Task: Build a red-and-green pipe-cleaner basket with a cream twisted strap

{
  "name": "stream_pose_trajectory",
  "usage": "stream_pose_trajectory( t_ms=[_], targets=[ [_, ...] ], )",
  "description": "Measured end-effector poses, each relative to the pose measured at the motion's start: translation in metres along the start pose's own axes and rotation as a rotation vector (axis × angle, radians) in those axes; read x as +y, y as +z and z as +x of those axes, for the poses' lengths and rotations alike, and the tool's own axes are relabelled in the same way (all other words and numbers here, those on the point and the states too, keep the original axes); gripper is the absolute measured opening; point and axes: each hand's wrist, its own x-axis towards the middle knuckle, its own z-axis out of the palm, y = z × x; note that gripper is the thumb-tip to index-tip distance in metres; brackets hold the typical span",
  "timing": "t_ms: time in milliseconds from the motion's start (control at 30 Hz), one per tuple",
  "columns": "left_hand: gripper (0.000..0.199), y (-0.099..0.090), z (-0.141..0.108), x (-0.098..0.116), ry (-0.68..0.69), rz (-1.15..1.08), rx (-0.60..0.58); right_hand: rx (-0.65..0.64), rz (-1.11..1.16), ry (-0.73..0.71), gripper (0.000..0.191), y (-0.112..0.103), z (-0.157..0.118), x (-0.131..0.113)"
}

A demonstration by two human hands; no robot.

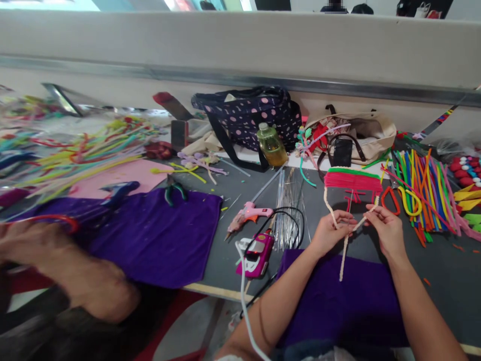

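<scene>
Between my two hands is a cream pipe cleaner (343,258), bent to an angle, with one tail hanging down. My left hand (334,229) pinches it near the bend. With closed fingers, my right hand (385,228) grips its other stretch. The cream strand runs up on both sides to a flat pink and green panel of pipe cleaners (352,180), which lies beyond my hands. Small pink pieces (355,195) and a thin stem show below the panel. A purple cloth (338,301) is spread under my forearms.
Left of my arms are a pink glue gun (248,214), a magenta power box (256,254) with cables and clear sticks (289,215). Scissors (409,200) and colourful pipe cleaners (432,185) lie right. A dark bag (251,118) and bottle (271,145) stand behind. A co-worker's arm (67,265) is at left.
</scene>
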Motion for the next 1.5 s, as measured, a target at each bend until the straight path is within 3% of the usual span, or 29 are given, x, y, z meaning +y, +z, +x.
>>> stream_pose_trajectory(
  t_ms=[167, 367, 1233, 1433, 1500],
  targets=[
    [0.041, 0.0020, 0.0014, -0.0011, -0.001, -0.019, 0.025, 0.018, -0.108, -0.077, 0.036, -0.0028, 0.0009, 0.0043],
    [0.046, 0.0015, 0.0004, 0.0024, -0.034, -0.044, 0.039, -0.059, -0.065, -0.027, 0.045, 0.0001, -0.0010, 0.0044],
    [0.045, 0.0004, 0.0020, 0.0004, -0.071, -0.057, 0.008, 0.040, -0.070, -0.022, 0.031, -0.0008, 0.0006, 0.0036],
    [0.059, -0.0012, 0.0003, 0.0005, -0.199, -0.055, -0.108, 0.107, -0.053, -0.053, 0.028, -0.0056, 0.0038, 0.0064],
    [0.055, -0.0008, 0.0002, -0.0003, -0.203, -0.069, -0.098, 0.109, -0.037, -0.054, 0.030, -0.0056, 0.0039, 0.0027]
  ],
)
